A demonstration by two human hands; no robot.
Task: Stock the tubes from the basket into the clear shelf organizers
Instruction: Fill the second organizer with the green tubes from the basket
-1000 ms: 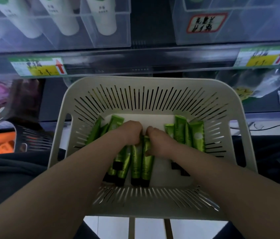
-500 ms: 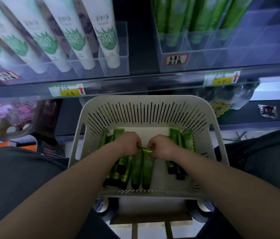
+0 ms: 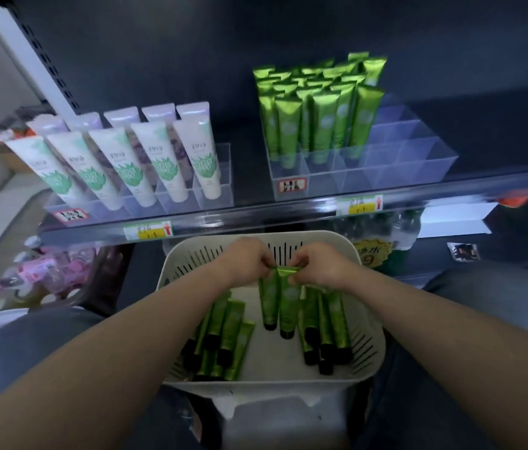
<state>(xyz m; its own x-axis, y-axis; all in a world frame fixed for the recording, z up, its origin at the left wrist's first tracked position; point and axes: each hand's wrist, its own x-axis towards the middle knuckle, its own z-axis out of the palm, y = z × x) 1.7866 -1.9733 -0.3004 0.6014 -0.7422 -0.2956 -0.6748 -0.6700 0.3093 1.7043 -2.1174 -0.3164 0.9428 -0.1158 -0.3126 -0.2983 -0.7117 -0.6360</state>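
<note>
A white slotted basket [image 3: 369, 358] sits below the shelf and holds several green tubes with black caps, in a left pile [image 3: 223, 332] and a right pile [image 3: 331, 326]. My left hand [image 3: 246, 258] and my right hand [image 3: 318, 264] pinch the flat top ends of two green tubes [image 3: 280, 303], which hang caps down above the basket floor. On the shelf above, a clear organizer [image 3: 402, 164] holds several upright green tubes [image 3: 318, 105] in its left cells; its right cells hold nothing.
A second clear organizer [image 3: 214, 190] on the left holds several white and lilac tubes [image 3: 146, 157]. Price tags [image 3: 149, 230] line the shelf edge. Pink items [image 3: 45, 267] lie on the lower shelf at left, and my dark-trousered legs flank the basket.
Both hands have lifted the two middle tubes off the basket floor, so they now hang caps down. The camera has tilted up, showing the shelf and both organizers.
</note>
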